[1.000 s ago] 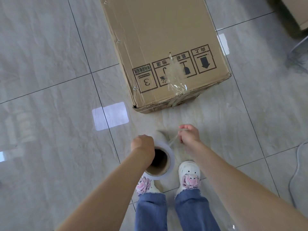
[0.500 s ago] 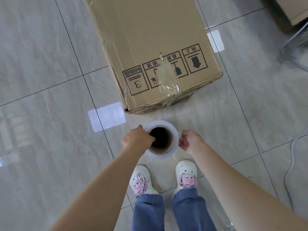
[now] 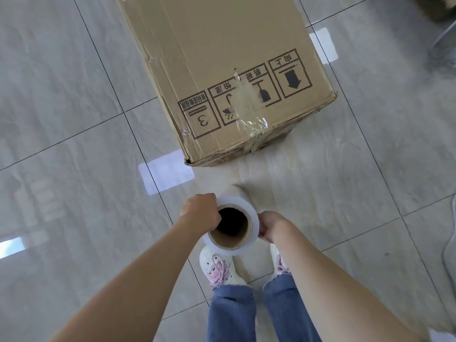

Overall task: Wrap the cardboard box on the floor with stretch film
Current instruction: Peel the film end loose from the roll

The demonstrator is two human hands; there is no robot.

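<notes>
Currently, both hands, left hand (image 3: 201, 213) and right hand (image 3: 272, 227), grip the upright white stretch-film roll (image 3: 232, 227), with the long brown cardboard box (image 3: 222, 70) lying directly ahead on the floor.

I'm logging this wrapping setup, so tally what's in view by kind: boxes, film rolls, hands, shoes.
Cardboard box: 1
Stretch film roll: 1
Hands: 2, left hand and right hand, both holding the roll
Shoes: 2, left shoe, right shoe
Total: 6

grey floor tiles (image 3: 74, 119) (glossy), white shoes (image 3: 219, 267), jeans (image 3: 232, 314)
</notes>
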